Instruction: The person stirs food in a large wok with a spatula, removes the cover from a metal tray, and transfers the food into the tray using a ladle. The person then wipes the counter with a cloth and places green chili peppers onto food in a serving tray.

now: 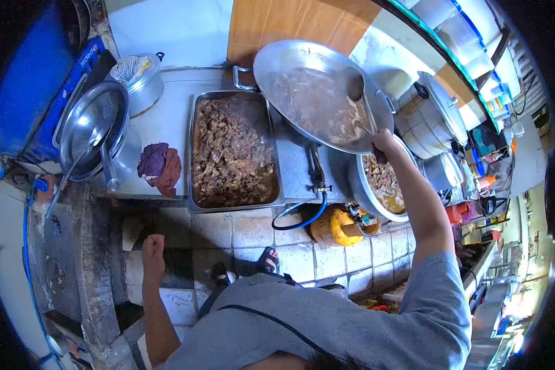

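My right hand [385, 145] is closed around the handle of a ladle [366, 106] at the right rim of a wide metal pan [277, 52]. The ladle's dark round bowl is at the pan's far right side. Steaming brownish broth [308, 102] with pale scraps fills the pan. Just below my right hand stands a round pot [364, 194] of cooked meat pieces in liquid. My left hand [154, 246] hangs low at the left, fingers curled closed, apart from the counter. Nothing plainly shows in it, and a dark patch lies beside it.
A rectangular metal tray [280, 179] of chopped meat sits mid-counter, beside a crumpled dark cloth [160, 166]. Metal bowls [92, 117] with utensils and a lidded pot [143, 83] stand left. A yellow gas cylinder [333, 227] is below. Right are a large pot [422, 123] and shelves.
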Available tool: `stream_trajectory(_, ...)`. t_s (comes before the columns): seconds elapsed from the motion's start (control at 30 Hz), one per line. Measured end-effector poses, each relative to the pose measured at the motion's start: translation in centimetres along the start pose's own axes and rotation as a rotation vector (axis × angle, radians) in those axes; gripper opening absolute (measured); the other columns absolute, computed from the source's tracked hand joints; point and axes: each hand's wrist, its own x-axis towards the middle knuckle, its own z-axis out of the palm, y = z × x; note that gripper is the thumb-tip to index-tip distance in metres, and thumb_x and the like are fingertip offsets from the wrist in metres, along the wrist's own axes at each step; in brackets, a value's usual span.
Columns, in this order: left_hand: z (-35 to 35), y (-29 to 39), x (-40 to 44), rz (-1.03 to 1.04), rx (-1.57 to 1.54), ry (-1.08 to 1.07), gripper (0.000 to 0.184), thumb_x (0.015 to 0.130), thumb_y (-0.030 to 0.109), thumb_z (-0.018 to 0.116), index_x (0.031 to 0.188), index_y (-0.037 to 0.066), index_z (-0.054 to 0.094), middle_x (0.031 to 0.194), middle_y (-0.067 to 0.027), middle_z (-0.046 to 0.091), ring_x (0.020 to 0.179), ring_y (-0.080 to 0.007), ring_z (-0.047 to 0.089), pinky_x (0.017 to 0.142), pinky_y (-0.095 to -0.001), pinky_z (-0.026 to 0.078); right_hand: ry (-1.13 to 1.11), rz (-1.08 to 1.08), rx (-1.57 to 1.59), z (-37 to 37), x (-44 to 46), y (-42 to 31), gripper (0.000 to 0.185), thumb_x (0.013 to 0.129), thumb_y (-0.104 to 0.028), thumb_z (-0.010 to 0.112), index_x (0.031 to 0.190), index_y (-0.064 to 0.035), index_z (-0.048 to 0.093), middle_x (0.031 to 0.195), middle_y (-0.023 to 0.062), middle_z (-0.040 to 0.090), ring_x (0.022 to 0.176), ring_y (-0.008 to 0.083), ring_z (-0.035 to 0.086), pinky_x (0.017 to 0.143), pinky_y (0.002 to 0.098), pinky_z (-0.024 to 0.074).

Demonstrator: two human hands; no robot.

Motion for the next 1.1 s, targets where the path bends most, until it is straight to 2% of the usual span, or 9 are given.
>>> stream_trajectory(0.1,-1.0,0.0,-1.2,-0.035,0.122,0.026,0.022,0.090,0.025,0.044,0.096,0.005,0.052,0.091,-0.0062,0.052,0.078,-0.0173,0.047,0.073,-0.0283,0.038,-0.166,0.078,0.230,1.0,1.4,-0.1,0.007,0.070,-0.009,0.051,0.069,-0.0019,0.049,0.053,0.0059,0.047,0.043,0.0143,0.043,0.042,0.0248,0.0372)
stream_trajectory(0.43,-1.2,-1.4,-2.6,-0.132,0.100,0.093,0.025,0.090,0.026,0.042,0.095,0.004,0.052,0.090,-0.0070,0.053,0.080,-0.0180,0.048,0.077,-0.0287,0.037,-0.682,0.390,1.004,4.5,3.6,0.8,0.017,0.078,-0.010,0.043,0.060,-0.0101,0.041,0.053,0.0010,0.043,0.041,0.0119,0.039,0.040,0.0217,0.0355)
stream_trajectory(0.47,-1.1,-1.2,-2.6,-0.134,0.099,0.087,0.025,0.090,0.026,0.042,0.095,0.004,0.052,0.090,-0.0070,0.053,0.080,-0.0180,0.048,0.077,-0.0287,0.037,-0.678,0.394,1.005,4.9,3.3,0.7,0.017,0.078,-0.010,0.043,0.060,-0.0101,0.041,0.053,0.0010,0.043,0.041,0.0119,0.039,0.040,0.0217,0.0355)
stream_trajectory(0.6,-0.5,0.2,-1.6,-0.084,0.089,0.043,0.025,0.091,0.026,0.042,0.094,0.004,0.052,0.092,-0.0071,0.053,0.081,-0.0188,0.048,0.077,-0.0287,0.037,-1.022,0.366,1.380,6.4,1.7,-0.8,0.016,0.080,-0.009,0.042,0.064,-0.0076,0.041,0.053,0.0004,0.043,0.042,0.0088,0.038,0.041,0.0199,0.0356)
stream_trajectory(0.77,0.2,-0.9,-0.7,-0.049,-0.023,0.038,0.024,0.091,0.025,0.042,0.094,0.003,0.052,0.094,-0.0077,0.052,0.082,-0.0185,0.047,0.078,-0.0283,0.037,-1.183,0.410,1.623,6.3,0.1,-1.5,0.014,0.079,-0.006,0.042,0.065,-0.0083,0.043,0.053,-0.0009,0.043,0.043,0.0075,0.040,0.041,0.0199,0.0327)
stream_trajectory(0.83,-0.3,0.0,-0.9,-0.060,0.002,0.052,0.024,0.091,0.024,0.042,0.094,0.003,0.052,0.093,-0.0077,0.052,0.082,-0.0184,0.047,0.078,-0.0282,0.037,-1.208,0.316,1.561,5.5,-1.0,-1.5,0.016,0.081,-0.005,0.041,0.066,-0.0063,0.043,0.053,-0.0015,0.044,0.043,0.0065,0.039,0.042,0.0181,0.0337)
stream_trajectory(0.93,-0.1,1.7,-0.8,-0.062,0.050,0.045,0.024,0.091,0.023,0.041,0.093,0.003,0.052,0.093,-0.0078,0.051,0.083,-0.0182,0.046,0.078,-0.0278,0.036,-1.144,0.316,1.643,3.7,-3.2,-1.5,0.016,0.083,-0.005,0.039,0.067,-0.0052,0.043,0.053,-0.0013,0.044,0.040,0.0066,0.039,0.040,0.0182,0.0348)
stream_trajectory(1.1,0.3,0.5,-0.3,-0.019,-0.028,0.064,0.023,0.091,0.021,0.040,0.093,0.002,0.051,0.093,-0.0083,0.051,0.081,-0.0185,0.046,0.076,-0.0280,0.037,-1.067,0.347,1.696,0.9,-7.7,-2.2,0.015,0.083,-0.005,0.039,0.068,-0.0034,0.043,0.053,0.0002,0.045,0.037,0.0061,0.038,0.036,0.0167,0.0336)
